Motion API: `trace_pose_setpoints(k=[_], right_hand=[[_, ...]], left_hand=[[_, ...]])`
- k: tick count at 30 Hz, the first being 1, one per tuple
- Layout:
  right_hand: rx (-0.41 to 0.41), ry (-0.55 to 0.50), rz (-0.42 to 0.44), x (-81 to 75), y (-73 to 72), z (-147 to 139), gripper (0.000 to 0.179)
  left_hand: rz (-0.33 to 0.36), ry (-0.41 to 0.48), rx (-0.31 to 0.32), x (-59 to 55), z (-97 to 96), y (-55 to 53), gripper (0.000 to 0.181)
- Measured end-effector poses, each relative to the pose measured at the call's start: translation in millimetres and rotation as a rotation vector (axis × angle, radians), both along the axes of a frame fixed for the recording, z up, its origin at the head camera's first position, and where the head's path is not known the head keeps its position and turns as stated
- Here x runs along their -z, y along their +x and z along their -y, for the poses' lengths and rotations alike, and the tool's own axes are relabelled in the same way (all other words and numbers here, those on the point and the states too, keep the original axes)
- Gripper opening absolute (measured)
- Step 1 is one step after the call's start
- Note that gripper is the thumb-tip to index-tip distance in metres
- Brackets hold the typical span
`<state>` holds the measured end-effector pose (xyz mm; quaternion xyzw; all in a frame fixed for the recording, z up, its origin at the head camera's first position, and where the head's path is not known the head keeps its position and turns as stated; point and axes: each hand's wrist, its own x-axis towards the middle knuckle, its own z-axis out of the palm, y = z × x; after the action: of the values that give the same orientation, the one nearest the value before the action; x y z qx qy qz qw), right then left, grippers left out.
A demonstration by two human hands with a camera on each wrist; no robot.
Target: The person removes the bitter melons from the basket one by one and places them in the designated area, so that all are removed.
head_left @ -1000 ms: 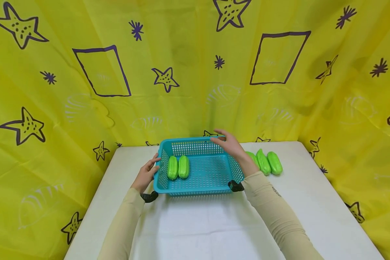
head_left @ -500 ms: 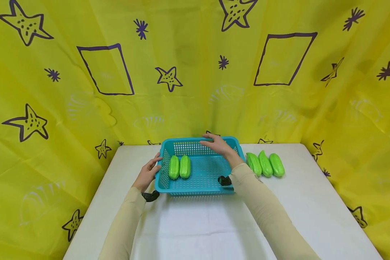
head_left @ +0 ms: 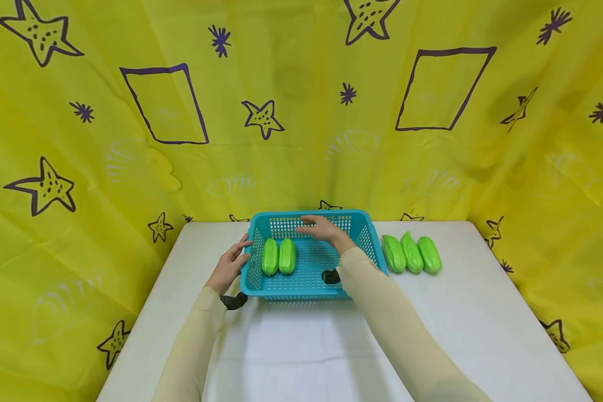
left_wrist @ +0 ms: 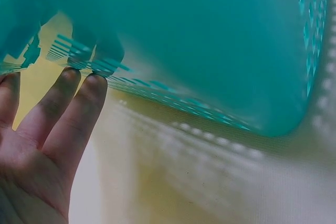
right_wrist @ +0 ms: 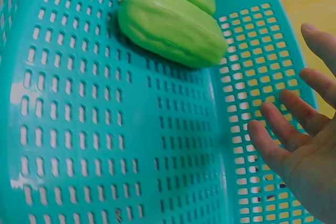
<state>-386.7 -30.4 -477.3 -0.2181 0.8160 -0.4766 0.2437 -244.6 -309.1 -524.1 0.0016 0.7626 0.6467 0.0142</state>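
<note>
A blue-green plastic basket (head_left: 306,292) with slotted walls stands at the back of the white table. Two plump green toy gourds (head_left: 287,256) lie side by side at its left end; the right wrist view shows the nearer gourd (right_wrist: 170,24) with a ridged, shiny skin. My left hand (head_left: 226,267) is at the basket's left side, with its extended fingertips (left_wrist: 96,80) against the wall. Over the basket's middle, to the right of the gourds, hovers my right hand (head_left: 324,229); its spread fingers (right_wrist: 299,109) hold nothing.
Three more green toy gourds (head_left: 412,254) lie in a row on the table, just right of the basket. A yellow curtain (head_left: 301,162) with starfish drawings encloses the back and both sides of the table (head_left: 301,352).
My right hand has moved left from the basket's right end to over its middle, uncovering the gourds on the table. The left hand stays at the basket's left side.
</note>
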Motion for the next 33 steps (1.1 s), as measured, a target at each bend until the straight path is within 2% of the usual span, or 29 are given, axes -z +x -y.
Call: trace_pose_setpoints(k=[9,18,25,30,33], right_hand=[[-0.028,0.003,0.037,4.8,5.4,9,0.063],[-0.034,0.056,0.071,10.1,12.7,22,0.059],[-0.036,0.065,0.072,10.2,23.1,31,0.058],[-0.032,0.048,0.131,14.2,22.9,34,0.061],[-0.029,0.042,0.154,18.0,21.2,35,0.062]], left_hand=[[0.001,-0.004,-0.014,-0.6,-0.6,1.3,0.044],[-0.002,-0.007,-0.007,-1.3,0.9,1.5,0.045],[0.026,0.01,0.015,-29.4,-8.0,13.6,0.047],[0.027,0.01,0.015,-31.2,-9.5,13.9,0.046],[0.018,0.024,0.015,-26.8,-9.0,12.0,0.046]])
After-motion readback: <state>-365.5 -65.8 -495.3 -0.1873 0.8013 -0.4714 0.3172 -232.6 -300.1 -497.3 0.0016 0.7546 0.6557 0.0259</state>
